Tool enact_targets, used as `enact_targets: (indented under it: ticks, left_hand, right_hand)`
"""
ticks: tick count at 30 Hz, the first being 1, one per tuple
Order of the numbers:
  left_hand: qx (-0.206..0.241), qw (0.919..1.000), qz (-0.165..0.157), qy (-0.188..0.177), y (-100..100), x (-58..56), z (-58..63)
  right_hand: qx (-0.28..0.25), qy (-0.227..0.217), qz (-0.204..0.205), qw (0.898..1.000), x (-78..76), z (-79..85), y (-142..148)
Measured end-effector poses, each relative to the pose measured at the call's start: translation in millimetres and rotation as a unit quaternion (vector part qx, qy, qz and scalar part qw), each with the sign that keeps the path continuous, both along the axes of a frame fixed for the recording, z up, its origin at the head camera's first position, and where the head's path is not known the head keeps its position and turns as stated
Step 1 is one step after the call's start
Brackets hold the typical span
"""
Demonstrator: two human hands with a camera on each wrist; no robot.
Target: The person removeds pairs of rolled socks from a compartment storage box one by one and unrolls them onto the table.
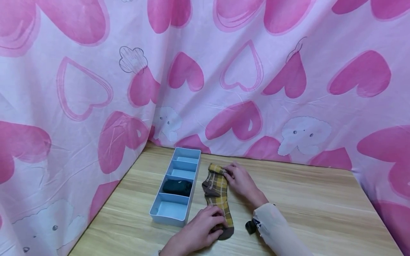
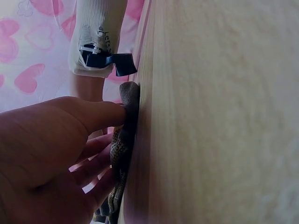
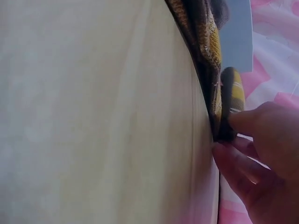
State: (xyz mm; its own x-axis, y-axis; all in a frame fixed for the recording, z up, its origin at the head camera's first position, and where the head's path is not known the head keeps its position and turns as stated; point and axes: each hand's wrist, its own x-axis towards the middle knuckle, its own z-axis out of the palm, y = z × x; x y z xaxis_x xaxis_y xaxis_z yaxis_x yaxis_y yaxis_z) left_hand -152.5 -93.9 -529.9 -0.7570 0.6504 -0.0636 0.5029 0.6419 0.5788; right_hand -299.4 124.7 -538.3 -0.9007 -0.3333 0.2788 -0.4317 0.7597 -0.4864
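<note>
head view: your plaid sock [image 1: 221, 201] is lying on the wood-grain table [image 1: 336, 206], just to the right of the blue divided tray [image 1: 168, 221] and apart from it, its dark toe [image 1: 226, 233] pointing towards you and its far end turned over into a thick roll [image 1: 216, 168]. your right hand [image 1: 241, 179] is pinching that roll between thumb and fingers, as the right wrist view is also showing. your left hand [image 1: 203, 227] is resting over the toe end, fingers apart and lying on the cloth rather than closing round it. whether you are handling one sock or two lying together, the pictures are not making plain.

chiefly, you are risking a loose roll: if your right fingers are gripping only the outer layer, the inner turns could be slipping sideways or springing open. if your left hand is pressing too lightly, the whole length could be sliding along the table; if it is dragging, the knit could be bunching near the heel. the black attachment [image 1: 251, 227] is sitting at your right sleeve [image 1: 275, 227], so it could be snagging threads if that wrist is swinging inward. a wide sweep of your left forearm could be knocking the tray and jolting the dark bundle [image 1: 177, 187] sitting in its second compartment from the near end.
</note>
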Motion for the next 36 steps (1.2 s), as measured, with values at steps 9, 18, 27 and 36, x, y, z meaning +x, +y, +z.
enact_targets:
  ticks: [9,18,27,36]
  left_hand:
    - [0.0,1.0,0.002,-0.007,0.1,-0.1,-0.1]
    - [0.003,1.0,0.001,0.009,0.3,1.2,-2.0]
    - [-0.005,0.9998,0.01,-0.015,1.0,1.7,1.7]
    - [-0.003,0.9999,-0.008,0.014,0.5,2.8,1.0]
  right_hand:
    - [-0.021,-0.016,-0.015,1.0,-6.1,0.8,-2.1]
    - [-0.007,-0.02,-0.048,0.999,-11.2,-2.8,-6.5]
    - [-0.063,-0.005,-0.076,0.995,-18.0,-2.7,-10.1]
    - [-0.025,-0.023,-0.128,0.991,-18.0,-2.2,-10.1]
